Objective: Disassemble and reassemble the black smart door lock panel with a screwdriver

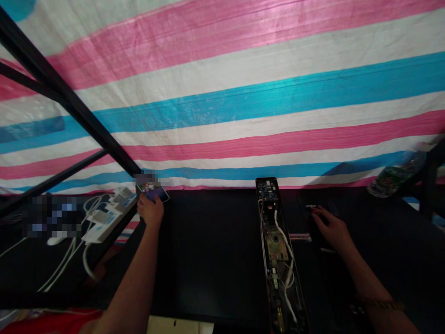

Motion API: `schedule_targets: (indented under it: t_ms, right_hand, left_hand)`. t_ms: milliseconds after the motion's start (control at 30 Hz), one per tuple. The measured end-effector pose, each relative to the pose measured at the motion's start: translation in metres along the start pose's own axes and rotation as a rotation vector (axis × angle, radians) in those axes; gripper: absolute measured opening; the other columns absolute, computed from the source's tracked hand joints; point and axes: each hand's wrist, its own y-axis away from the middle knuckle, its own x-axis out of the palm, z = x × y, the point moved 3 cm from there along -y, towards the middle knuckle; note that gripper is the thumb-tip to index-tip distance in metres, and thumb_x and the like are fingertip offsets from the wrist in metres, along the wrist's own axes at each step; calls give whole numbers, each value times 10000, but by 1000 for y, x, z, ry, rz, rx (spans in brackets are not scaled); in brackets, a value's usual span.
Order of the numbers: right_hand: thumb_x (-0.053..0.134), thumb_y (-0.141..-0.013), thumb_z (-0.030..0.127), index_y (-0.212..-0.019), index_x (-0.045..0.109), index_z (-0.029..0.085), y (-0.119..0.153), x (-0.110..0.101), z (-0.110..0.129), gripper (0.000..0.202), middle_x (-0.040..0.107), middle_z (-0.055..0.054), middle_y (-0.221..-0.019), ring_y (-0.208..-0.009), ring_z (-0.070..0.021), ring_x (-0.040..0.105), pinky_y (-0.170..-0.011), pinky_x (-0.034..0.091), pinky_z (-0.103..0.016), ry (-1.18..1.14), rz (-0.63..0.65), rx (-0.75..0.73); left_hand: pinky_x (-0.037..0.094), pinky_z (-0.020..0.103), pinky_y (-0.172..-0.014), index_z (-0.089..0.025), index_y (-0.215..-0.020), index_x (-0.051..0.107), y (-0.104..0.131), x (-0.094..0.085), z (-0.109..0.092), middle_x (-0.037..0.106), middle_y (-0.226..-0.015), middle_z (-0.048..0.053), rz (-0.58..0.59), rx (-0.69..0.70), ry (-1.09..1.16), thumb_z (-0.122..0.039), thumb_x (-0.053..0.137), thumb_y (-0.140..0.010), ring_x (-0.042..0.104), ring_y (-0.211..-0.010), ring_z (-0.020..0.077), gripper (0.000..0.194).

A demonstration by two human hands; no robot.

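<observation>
At the back left of the black table, my left hand grips the lower edge of a phone with a lit screen, part of it blurred out. To the right lies a long, narrow, open black housing, which looks like an electronic door lock. A circuit board sits at its far end, with white wires and a metal plate further down. Right of the housing, my right hand rests low with its fingertips pinched by a small dark piece with a pale mark; what they hold is unclear.
A white power strip with plugs and cables lies on the left, near a black metal frame bar. A thin pinkish strip lies right of the housing. A clear bottle leans at the back right against striped sheeting.
</observation>
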Motion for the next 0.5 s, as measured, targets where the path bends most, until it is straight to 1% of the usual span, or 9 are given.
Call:
schedule_targets:
  t_ms: [133, 300, 500]
  right_hand:
    - [577, -806, 528, -912, 744, 281, 0, -1, 3, 317, 777, -58, -1154, -1228, -314, 664, -1050, 523, -451, 3, 2, 3]
    - [585, -808, 523, -901, 746, 276, 0, -2, 4, 309, 783, -49, -1134, -1216, -310, 671, -1065, 513, -452, -7, 1, -9]
    - [582, -817, 518, -919, 746, 272, 0, -1, 1, 313, 781, -49, -1145, -1229, -304, 664, -1071, 507, -446, 1, 14, 2]
  left_hand:
    - [434, 610, -1061, -26, -1505, 337, 1, 2, 0, 511, -1422, 309, 8, -7, 17, -296, 556, -939, 525, -1304, 441, 664]
    - [422, 587, -1095, -30, -1513, 294, -1, 6, 2, 509, -1436, 292, 31, -24, 37, -323, 569, -927, 516, -1328, 422, 710]
    - [429, 649, -1058, -31, -1558, 221, -2, 12, 2, 486, -1447, 330, 81, -58, 20, -383, 597, -913, 516, -1317, 475, 825]
